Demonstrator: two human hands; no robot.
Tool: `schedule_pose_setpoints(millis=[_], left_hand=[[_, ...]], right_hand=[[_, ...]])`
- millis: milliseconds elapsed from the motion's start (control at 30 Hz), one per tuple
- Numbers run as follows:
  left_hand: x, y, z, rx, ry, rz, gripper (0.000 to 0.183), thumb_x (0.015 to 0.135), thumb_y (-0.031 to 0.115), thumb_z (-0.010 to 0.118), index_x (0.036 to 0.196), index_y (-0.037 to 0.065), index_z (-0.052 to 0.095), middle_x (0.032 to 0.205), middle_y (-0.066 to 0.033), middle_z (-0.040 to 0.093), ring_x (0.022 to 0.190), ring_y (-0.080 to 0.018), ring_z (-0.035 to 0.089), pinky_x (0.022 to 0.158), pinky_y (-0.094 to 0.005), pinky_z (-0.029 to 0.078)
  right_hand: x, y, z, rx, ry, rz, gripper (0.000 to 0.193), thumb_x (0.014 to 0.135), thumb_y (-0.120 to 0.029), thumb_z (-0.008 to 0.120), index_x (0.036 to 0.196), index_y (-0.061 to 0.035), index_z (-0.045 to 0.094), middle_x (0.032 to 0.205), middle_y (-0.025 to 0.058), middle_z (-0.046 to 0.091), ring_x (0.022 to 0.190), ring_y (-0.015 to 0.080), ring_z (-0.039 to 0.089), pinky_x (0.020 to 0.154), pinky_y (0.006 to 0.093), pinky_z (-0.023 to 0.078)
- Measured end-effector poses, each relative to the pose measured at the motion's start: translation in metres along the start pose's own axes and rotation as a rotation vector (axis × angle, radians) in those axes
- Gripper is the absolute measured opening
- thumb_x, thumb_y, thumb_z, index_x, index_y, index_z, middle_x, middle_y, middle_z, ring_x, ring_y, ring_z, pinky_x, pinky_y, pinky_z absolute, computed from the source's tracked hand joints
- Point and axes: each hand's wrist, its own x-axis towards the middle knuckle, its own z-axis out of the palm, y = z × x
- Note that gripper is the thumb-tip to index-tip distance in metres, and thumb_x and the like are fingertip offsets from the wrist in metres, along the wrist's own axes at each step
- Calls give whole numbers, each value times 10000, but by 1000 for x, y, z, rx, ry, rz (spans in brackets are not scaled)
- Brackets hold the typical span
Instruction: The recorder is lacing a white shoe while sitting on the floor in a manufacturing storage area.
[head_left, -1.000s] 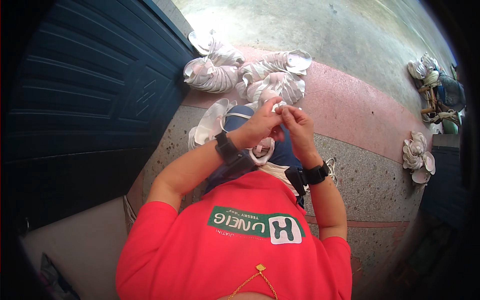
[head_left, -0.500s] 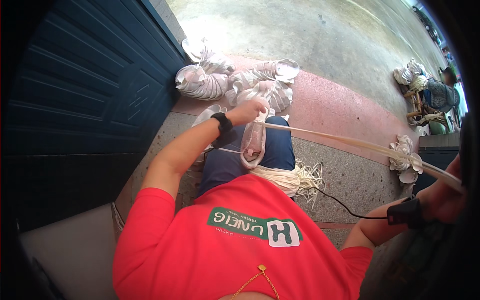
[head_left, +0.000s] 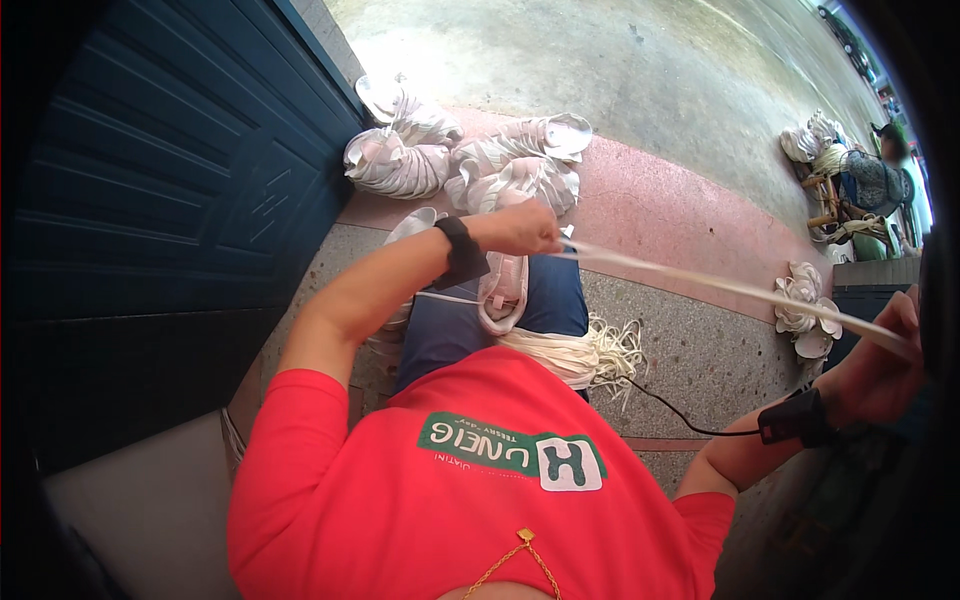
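Observation:
A pale pink and white shoe [head_left: 503, 292] rests on my lap between my thighs, its toe end pointing away and partly covered by my left hand. My left hand [head_left: 522, 228] is closed over the far part of the shoe, on the near end of a white shoelace [head_left: 700, 281]. That lace runs taut, slightly blurred, across to my right hand [head_left: 882, 365], raised at the far right and closed on it. Another thin lace strand [head_left: 448, 297] trails left from the shoe. A bundle of cream laces [head_left: 570, 358] lies across my right thigh, with loose ends spread out.
Bundles of white shoe pieces [head_left: 400, 160] lie on the floor ahead, beside a dark blue panelled door [head_left: 190, 150]. More white shoe pieces [head_left: 803, 305] stand at the right. A person [head_left: 880, 180] sits farther off. A black cable [head_left: 690, 425] leads to my right wrist.
My left hand has shifted right, off the shoe's toe end and onto the lace. My right hand has risen slightly, and the lace stays stretched between both hands.

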Motion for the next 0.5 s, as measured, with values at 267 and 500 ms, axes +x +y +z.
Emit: schedule_pose_setpoints(millis=[267,500], left_hand=[[-62,109,-148,-792,604,158,295,1085,253,498,976,13,630,755,-11,577,715,-137,569,718,-286,499],[-264,-73,-258,-1439,1158,-139,246,1107,225,463,884,121,486,663,48,362,536,-74,345,527,-259,307]], right_hand=[[-8,24,-121,-126,404,-100,76,975,7,579,1045,33,570,1094,152,557,1038,261,529,963,443,429],[-90,-32,-325,-450,563,204,125,1022,-111,617,1108,-25,642,943,57,638,843,136,592,772,283,514]])
